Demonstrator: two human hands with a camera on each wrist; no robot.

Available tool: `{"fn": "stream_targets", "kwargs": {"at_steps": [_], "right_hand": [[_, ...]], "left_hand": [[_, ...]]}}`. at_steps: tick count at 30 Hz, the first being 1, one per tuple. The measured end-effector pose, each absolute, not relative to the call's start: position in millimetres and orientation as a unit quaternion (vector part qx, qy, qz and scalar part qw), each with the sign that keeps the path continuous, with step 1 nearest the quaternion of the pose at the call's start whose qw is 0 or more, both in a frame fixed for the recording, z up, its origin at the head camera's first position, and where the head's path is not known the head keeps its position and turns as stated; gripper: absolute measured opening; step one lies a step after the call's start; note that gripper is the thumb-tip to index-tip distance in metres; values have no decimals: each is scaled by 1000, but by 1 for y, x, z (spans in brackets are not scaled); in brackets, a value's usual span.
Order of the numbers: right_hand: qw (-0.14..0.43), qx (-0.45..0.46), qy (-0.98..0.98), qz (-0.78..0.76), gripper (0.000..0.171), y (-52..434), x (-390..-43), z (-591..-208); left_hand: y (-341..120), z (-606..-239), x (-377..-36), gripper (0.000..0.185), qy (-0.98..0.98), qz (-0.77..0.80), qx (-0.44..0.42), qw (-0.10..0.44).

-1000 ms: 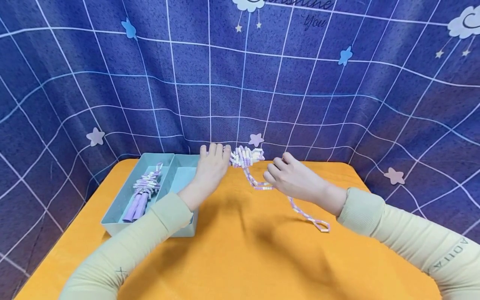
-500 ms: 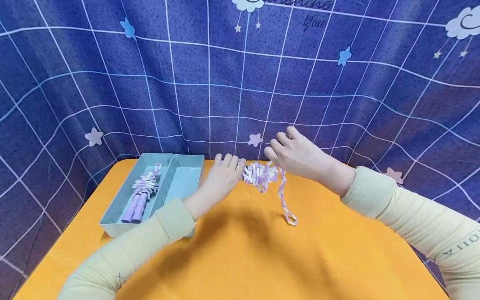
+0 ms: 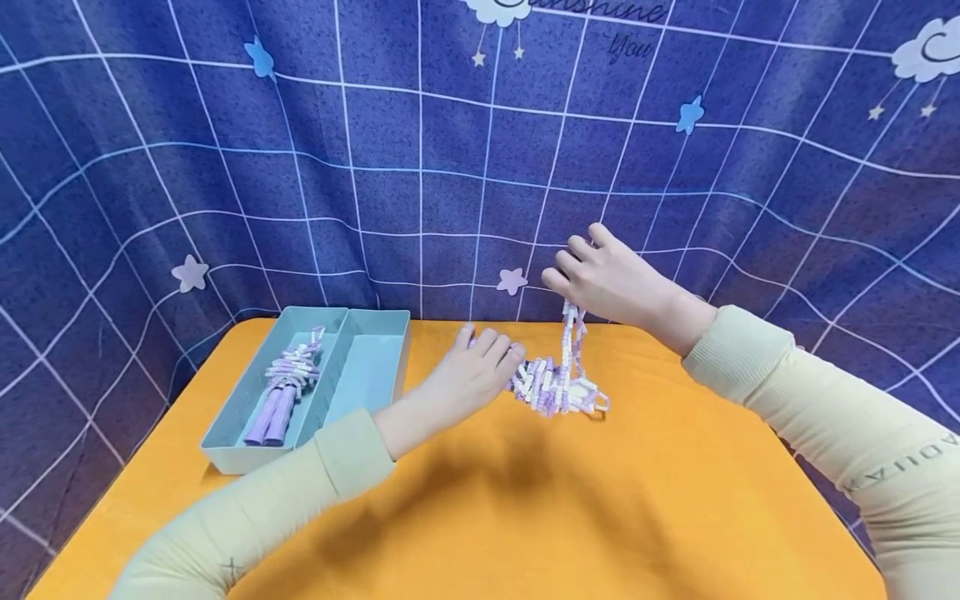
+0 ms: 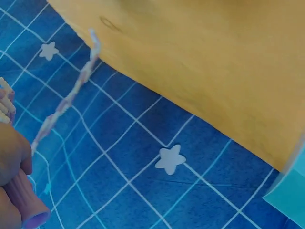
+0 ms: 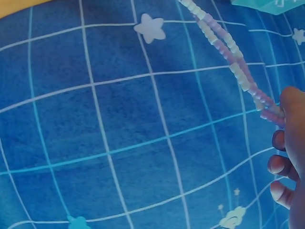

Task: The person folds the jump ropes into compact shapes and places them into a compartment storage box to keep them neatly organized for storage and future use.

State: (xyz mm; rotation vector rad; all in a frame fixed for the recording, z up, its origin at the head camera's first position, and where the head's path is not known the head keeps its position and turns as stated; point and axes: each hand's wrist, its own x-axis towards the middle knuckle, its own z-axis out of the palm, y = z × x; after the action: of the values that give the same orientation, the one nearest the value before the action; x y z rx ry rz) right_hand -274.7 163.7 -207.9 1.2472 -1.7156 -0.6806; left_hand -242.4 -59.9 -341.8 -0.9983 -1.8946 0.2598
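In the head view my left hand (image 3: 477,368) grips the handle end of a beaded jump rope. Its purple handle (image 4: 32,206) pokes out of the fist in the left wrist view. Beyond the knuckles, white and purple beads sit bunched in a wound bundle (image 3: 547,385) over the table. Higher and to the right, my right hand (image 3: 603,275) pinches a loose doubled length of the beaded rope (image 3: 567,337), which runs down to the bundle. That same doubled strand (image 5: 238,67) reaches the thumb and forefinger in the right wrist view, the other fingers loosely curled.
A pale blue two-compartment tray (image 3: 401,383) stands on the left of the orange-covered table (image 3: 637,500). A second jump rope (image 3: 281,387), wound up with purple handles, lies in its left compartment. A blue gridded curtain (image 3: 360,208) hangs behind the table.
My left hand has moved right and down with the handles and bundle. The right hand has risen, drawing the loose rope up; its tail no longer trails across the table.
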Motion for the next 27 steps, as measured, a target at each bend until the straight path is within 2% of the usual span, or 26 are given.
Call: {"fn": "stream_targets", "kwargs": {"at_steps": [8,13,19,27], "right_hand": [[444,509,-688,-265,18,171,-290,-214],[455,522,-673,-258,16,183,-300,-219],[455,528,-678,-232,25,199,-313,-229],[451,493,-716,-202,28,225,-334,-252]], "left_hand": [[-55,-331,-229,16,-781,92,-425,448],[-54,-322,-213,28,-796,16,-431,424],[-57,-313,-200,24,-796,-12,-418,438],[-63,-306,-191,18,-787,-26,-421,450]]}}
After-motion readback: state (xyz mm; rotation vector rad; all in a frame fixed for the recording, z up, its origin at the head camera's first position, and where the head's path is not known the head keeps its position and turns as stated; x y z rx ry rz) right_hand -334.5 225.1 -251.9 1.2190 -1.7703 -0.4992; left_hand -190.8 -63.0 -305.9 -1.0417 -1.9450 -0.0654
